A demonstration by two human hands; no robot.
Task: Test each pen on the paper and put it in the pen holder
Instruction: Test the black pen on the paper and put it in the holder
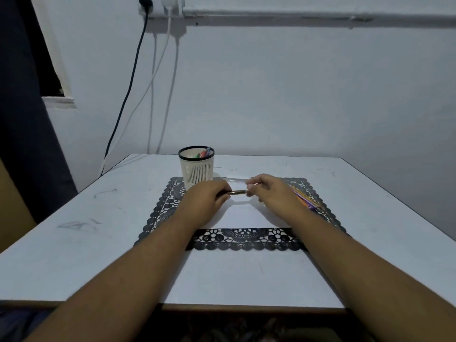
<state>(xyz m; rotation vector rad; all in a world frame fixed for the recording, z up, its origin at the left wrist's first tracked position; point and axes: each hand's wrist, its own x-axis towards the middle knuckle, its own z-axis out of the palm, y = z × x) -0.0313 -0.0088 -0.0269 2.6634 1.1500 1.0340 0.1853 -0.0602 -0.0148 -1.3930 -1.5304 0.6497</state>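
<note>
both hands meet over the white paper [243, 214], which lies on a black lace mat [162, 211] on the table [74, 238]. the left hand [204, 202] has its fingers curled round a dark pen [235, 192] held level above the far part of the sheet, while the right hand [270, 190] pinches that pen's right end with thumb and fingertips. it looks like the cap is coming off or going on; which of the two cannot be told.

the pen holder [196, 166], a pale slotted cup with a dark rim, stands at the far left corner of the mat, just beyond the left hand. a few coloured pens [204, 153] already stand in it, so part of the job looks done. a clear tube-like thing [234, 179] lies on the table just beyond the hands.

to the right of the right hand, a small bunch of coloured pens [307, 199] lies on the mat, partly hidden by the wrist; these probably await testing. no marks are visible on the paper's uncovered near part. my judgement: the task is somewhere in the middle, with the held pen and the bunch on the right left to go into the holder.
</note>
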